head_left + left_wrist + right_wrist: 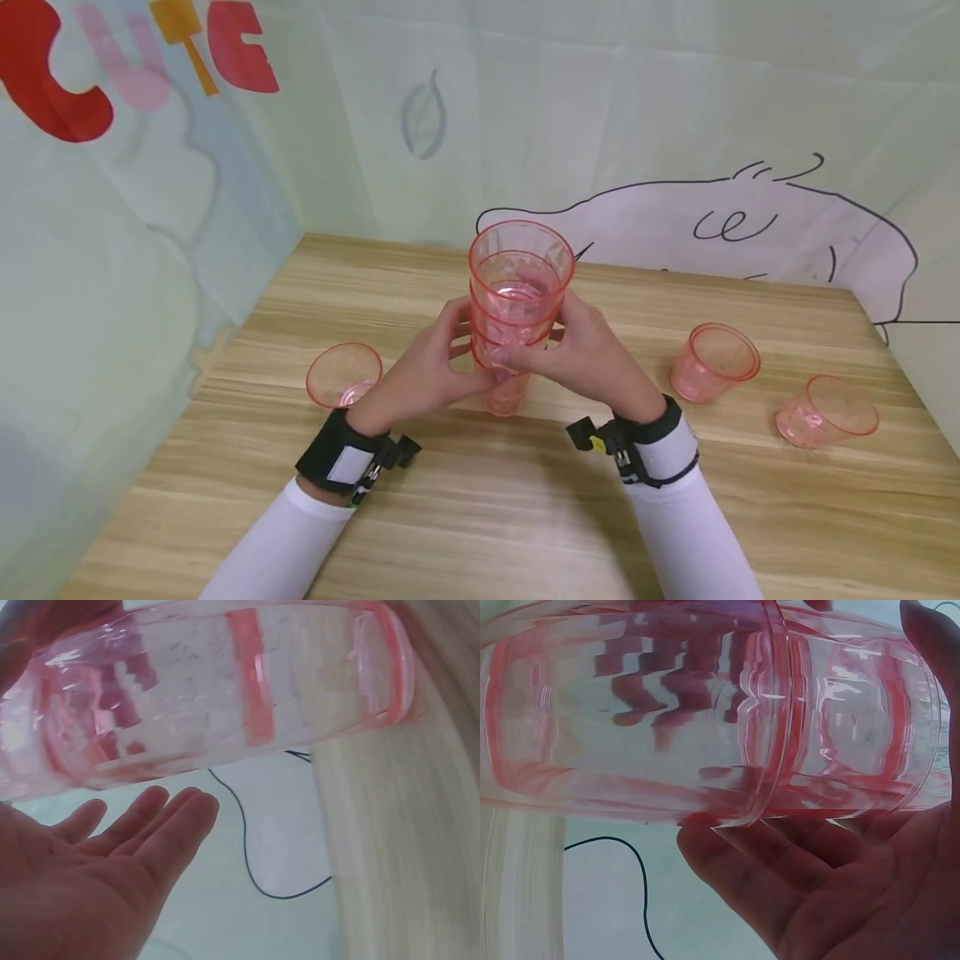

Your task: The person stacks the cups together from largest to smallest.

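Both hands are at a tall stack of nested clear pink cups (pixel 517 312) in the middle of the wooden table. My left hand (pixel 423 375) holds its left side, thumb at the front; in the left wrist view the fingers (pixel 176 832) lie close beside the stack (pixel 187 690), with a small gap showing. The right hand (pixel 592 354) grips the other side with its thumb across the front, and in the right wrist view its fingers (pixel 735 862) meet the cup wall. The stack is upright, rims up. Whether its base touches the table, I cannot tell.
One pink cup (pixel 337 371) stands left of my left wrist, partly covered by it. Two more, a nearer cup (pixel 701 375) and a farther cup (pixel 817 417), are on the right. A printed cloth backdrop (pixel 645 108) rises behind the wooden table (pixel 480 517).
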{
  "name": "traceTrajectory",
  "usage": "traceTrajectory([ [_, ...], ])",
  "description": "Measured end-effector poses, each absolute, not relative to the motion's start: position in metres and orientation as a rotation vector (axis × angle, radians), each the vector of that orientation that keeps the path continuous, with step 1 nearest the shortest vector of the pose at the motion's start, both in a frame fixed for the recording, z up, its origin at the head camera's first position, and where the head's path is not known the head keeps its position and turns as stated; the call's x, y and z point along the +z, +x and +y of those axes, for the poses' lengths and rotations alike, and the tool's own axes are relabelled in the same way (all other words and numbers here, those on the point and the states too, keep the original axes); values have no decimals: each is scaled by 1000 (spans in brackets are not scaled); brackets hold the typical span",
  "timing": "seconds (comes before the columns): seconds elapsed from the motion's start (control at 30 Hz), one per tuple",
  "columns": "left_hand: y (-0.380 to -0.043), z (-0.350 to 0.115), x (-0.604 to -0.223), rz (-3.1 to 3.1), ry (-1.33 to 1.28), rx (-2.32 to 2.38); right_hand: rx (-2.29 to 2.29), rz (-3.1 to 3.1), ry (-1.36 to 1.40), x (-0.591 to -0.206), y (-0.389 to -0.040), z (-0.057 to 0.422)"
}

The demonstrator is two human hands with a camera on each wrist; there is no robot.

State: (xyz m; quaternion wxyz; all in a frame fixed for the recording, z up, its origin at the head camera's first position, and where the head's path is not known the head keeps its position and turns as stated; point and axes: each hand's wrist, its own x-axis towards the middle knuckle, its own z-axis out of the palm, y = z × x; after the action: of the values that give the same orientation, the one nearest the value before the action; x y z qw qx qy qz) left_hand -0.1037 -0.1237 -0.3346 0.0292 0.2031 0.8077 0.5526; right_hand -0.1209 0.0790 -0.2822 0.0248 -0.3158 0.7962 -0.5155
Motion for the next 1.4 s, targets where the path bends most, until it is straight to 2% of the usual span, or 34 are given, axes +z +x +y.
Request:
traceTrajectory([
  [0.47, -113, -134, -345, 2594, 679, 1626, -1594, 2405, -959, -284, -123, 82],
  [0.83, -92, -142, -304, 2588, 622, 1501, -1623, 2335, -984, -286, -125, 82],
  [1.13, -107, -166, -323, 2730, 566, 1303, -1592, 2316, -1029, -288, -127, 84],
  [1.4, -107, -177, -322, 2890, 493, 1119, -1602, 2310, -1034, -289, -128, 82],
])
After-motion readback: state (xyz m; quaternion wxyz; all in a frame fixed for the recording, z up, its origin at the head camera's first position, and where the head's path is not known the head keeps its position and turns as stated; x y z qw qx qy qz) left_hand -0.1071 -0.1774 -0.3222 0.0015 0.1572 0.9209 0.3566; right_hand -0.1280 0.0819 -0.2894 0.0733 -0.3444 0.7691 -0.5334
